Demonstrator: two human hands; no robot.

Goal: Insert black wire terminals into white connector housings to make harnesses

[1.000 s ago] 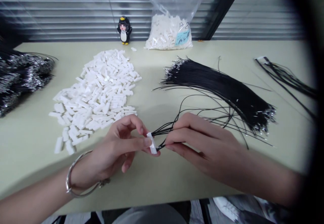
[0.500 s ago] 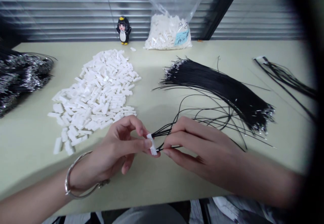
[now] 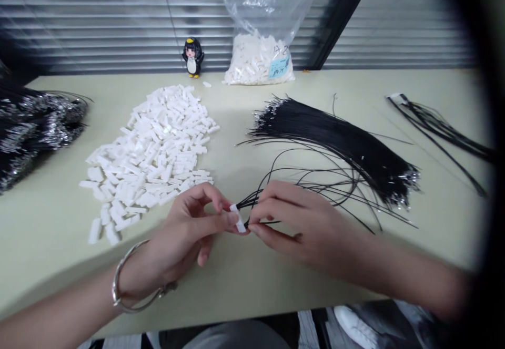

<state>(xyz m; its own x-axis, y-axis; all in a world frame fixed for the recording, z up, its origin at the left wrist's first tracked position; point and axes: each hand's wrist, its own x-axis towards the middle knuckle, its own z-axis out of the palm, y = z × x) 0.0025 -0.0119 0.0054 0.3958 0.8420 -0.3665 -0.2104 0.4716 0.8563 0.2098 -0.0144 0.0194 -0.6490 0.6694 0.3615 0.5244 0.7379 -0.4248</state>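
Observation:
Between thumb and fingers, my left hand (image 3: 197,225) pinches a white plastic connector housing (image 3: 238,219) near the front of the table. Several black wires (image 3: 248,198) run out of the housing's right side and trail off to the right. My right hand (image 3: 295,220) is closed in a pinch on a black wire close to the housing's lower end; its fingertips almost touch the housing. The wire's tip is hidden at the fingers. Left of the hands lies a heap of white connector housings (image 3: 158,144).
A thick bundle of black wires (image 3: 327,133) with silvery ends lies beyond my right hand. More wires (image 3: 39,123) sit at far left. A wired connector (image 3: 396,98) lies at right. At the back stand a penguin figurine (image 3: 192,60) and a plastic bag of housings (image 3: 256,57).
My right hand has moved slightly left, so its fingertips are closer to the housing. The housing has turned a little in my left hand. The whole view has shifted slightly.

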